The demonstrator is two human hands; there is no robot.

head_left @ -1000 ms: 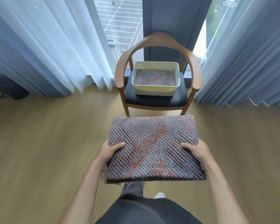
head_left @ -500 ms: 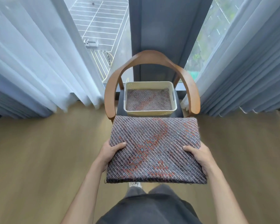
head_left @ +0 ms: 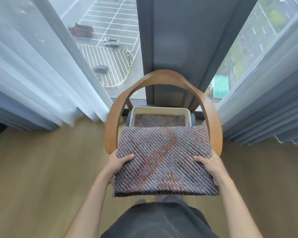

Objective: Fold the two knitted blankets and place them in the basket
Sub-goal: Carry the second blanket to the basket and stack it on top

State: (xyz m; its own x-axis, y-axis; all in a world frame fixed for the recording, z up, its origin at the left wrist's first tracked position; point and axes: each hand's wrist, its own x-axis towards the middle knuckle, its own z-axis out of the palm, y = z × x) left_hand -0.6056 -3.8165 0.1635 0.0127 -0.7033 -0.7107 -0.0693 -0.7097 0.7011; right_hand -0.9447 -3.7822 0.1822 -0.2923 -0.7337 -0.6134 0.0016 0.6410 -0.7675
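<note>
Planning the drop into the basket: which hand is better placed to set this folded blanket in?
Neither alone: left hand and right hand grip opposite edges of the folded blanket, and the basket sits straight ahead, centred between them. Probably lower with both.

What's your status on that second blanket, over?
Left hand, right hand grip folded knitted blanket. Other knitted blanket in basket on chair. Armrests flank basket; nothing blocking.

Place: upper-floor home room.
Floor (head_left: pixel 41 169): wood planks under armchair (head_left: pixel 162 77).
Curtains (head_left: pixel 24 74): flanking armchair.
Window (head_left: pixel 100 18): behind armchair, overlooking car park (head_left: pixel 110 59) far below.
</note>
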